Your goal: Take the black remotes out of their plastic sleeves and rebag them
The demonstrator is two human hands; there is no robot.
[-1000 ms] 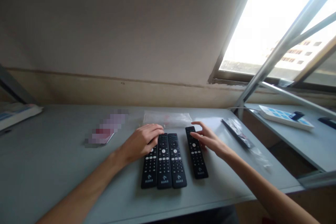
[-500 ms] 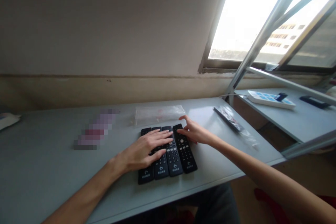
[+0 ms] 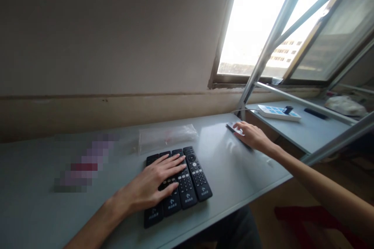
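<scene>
Several black remotes lie side by side on the grey table (image 3: 117,225). My left hand (image 3: 159,179) rests flat across them with its fingers spread, the rightmost remote (image 3: 198,173) showing in full beside it. Off to the right, my right hand (image 3: 249,134) is on another dark remote (image 3: 230,128) that lies with a clear wrapper at the table's right side. Its thumb and fingers are at the remote's edge, and the palm hides part of it. Behind the row lies a flat clear plastic bag (image 3: 168,138).
A blurred pink-purple item (image 3: 90,163) lies on the left of the table. Metal frame bars (image 3: 263,54) rise at the right, before a window. Beyond them, a white power strip (image 3: 277,113) sits on a second table.
My right hand has left the rightmost remote and moved right to the wrapped one. The rightmost remote now sits closer against the row. My left hand stays on the remotes; the view has shifted.
</scene>
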